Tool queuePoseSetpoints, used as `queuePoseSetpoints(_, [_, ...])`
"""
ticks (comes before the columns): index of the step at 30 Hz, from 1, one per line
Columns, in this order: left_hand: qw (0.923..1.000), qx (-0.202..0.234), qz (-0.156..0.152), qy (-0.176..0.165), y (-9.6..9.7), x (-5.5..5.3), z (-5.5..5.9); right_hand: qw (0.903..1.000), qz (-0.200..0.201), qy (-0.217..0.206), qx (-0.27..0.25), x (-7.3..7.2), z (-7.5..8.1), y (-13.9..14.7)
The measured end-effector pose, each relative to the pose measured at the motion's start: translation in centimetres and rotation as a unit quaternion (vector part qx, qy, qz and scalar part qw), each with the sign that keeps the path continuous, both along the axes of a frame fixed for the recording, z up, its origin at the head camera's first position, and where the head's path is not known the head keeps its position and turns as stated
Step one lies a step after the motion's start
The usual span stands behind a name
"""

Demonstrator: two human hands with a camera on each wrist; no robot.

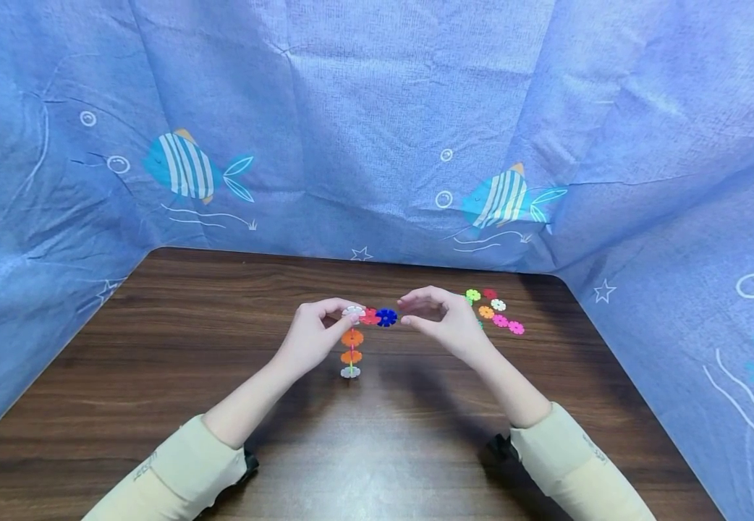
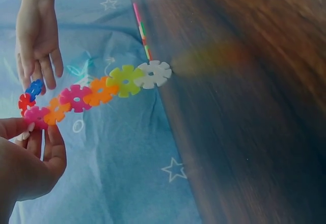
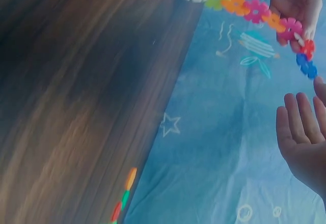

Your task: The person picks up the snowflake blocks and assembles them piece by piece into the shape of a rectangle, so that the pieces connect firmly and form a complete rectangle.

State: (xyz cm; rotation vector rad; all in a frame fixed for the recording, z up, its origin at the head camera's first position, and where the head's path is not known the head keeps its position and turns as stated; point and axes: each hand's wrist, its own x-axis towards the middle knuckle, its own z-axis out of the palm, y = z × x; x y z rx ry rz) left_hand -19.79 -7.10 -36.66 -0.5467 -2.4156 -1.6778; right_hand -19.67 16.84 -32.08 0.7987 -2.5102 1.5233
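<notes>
My left hand [image 1: 308, 334] pinches the upper end of a chain of notched, flower-shaped plastic discs. Orange [image 2: 100, 90], pink [image 2: 75, 98], yellow-green [image 2: 125, 80] and white discs link one into another down the chain. A white disc [image 2: 154, 74] forms its lower end, at the tabletop. From the pinched end a red disc [image 1: 369, 316] and a dark blue disc [image 1: 386, 318] branch off to the right. Beside the blue disc, my right hand [image 1: 450, 323] has thumb and fingers spread, a small gap from it and holding nothing.
Several loose flower discs lie at the back right of the dark wooden table [image 1: 234, 311], among them a white disc [image 1: 497, 305], an orange disc [image 1: 485, 312] and a pink disc [image 1: 516, 328]. A blue fish-print cloth [image 1: 377, 130] hangs around the table's back and sides.
</notes>
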Motion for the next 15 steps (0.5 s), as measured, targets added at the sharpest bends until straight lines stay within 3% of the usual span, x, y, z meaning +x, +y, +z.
queuePoseSetpoints(6, [1.0000,-0.005,0.000,0.000,-0.2,0.1,0.1,0.9983,-0.010,0.010,0.057,-0.5,0.0,1.9])
queuePoseSetpoints(13, [1.0000,-0.005,-0.001,-0.006,-0.4,0.1,0.1,0.9921,-0.001,0.046,0.116,-3.7,-2.9,5.9])
queuePoseSetpoints(15, [1.0000,-0.006,-0.002,-0.007,-0.5,0.1,0.0,0.9886,0.003,0.059,0.139,-4.0,-3.1,6.8])
